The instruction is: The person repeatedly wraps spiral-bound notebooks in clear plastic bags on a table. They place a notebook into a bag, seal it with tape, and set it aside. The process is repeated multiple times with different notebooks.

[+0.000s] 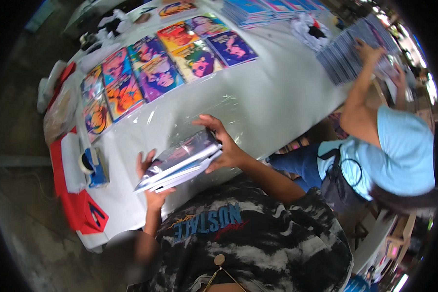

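A small stack of notebooks (pixel 184 156) is held tilted above the near part of the table. Its top cover is dark and glossy, and the white page edges fan slightly apart toward me. My left hand (pixel 156 193) grips the left end, with fingers behind it and the thumb side below. At the opposite end my right hand (pixel 225 146) clasps the stack, fingers over the far side and thumb underneath. Just beyond lies clear plastic film (pixel 216 108) on the white tabletop.
Rows of colourful notebooks (pixel 159 77) lie flat across the table. To the left are a blue tape dispenser (pixel 96 168) and a red-and-white box (pixel 65 168). At right, a co-worker in light blue (pixel 399 146) handles a long stack of notebooks (pixel 343 53). Blue-covered stacks (pixel 250 13) stand behind.
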`<state>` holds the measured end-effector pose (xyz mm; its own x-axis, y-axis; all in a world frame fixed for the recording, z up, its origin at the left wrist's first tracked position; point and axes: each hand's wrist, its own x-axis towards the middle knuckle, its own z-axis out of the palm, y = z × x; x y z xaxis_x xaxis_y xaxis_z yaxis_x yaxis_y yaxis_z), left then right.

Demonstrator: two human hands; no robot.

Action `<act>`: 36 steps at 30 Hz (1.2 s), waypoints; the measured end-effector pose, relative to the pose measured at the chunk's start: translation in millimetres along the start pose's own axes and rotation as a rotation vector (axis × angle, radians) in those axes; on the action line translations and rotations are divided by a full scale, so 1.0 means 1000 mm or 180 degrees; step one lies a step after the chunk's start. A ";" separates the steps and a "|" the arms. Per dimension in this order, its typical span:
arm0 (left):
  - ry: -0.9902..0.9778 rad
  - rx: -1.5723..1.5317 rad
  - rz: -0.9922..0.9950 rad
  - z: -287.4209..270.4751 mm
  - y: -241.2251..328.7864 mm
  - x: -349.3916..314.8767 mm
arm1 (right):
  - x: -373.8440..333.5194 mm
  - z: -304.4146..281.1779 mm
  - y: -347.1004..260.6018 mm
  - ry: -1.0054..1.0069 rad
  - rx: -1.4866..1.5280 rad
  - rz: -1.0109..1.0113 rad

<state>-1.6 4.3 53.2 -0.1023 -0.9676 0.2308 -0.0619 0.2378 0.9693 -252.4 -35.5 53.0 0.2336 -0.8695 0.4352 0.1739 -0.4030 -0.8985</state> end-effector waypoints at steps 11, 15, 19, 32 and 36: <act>0.0656 -0.0816 -0.0264 0.031 0.020 0.015 | 0.019 -0.004 -0.012 0.0271 0.1206 0.0542; 0.0786 -0.0466 -0.0419 0.050 0.001 0.008 | -0.013 -0.002 0.017 0.0361 0.0395 0.0851; 0.0805 -0.0300 -0.0124 0.047 -0.004 -0.003 | -0.017 -0.004 0.009 0.0014 0.0084 0.0635; 0.0532 -0.0178 0.0269 0.040 -0.020 -0.013 | -0.020 0.007 0.014 0.0361 0.0281 0.0074; -0.0542 0.1674 0.0485 0.027 -0.103 -0.034 | -0.049 -0.003 0.084 0.0056 -0.0062 0.0308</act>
<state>-18.3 15.0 -57.3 -0.3045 -0.9022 0.3055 -0.5152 0.4258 0.7438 -252.3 -27.5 -44.2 0.2317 -0.9094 0.3455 0.1327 -0.3223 -0.9373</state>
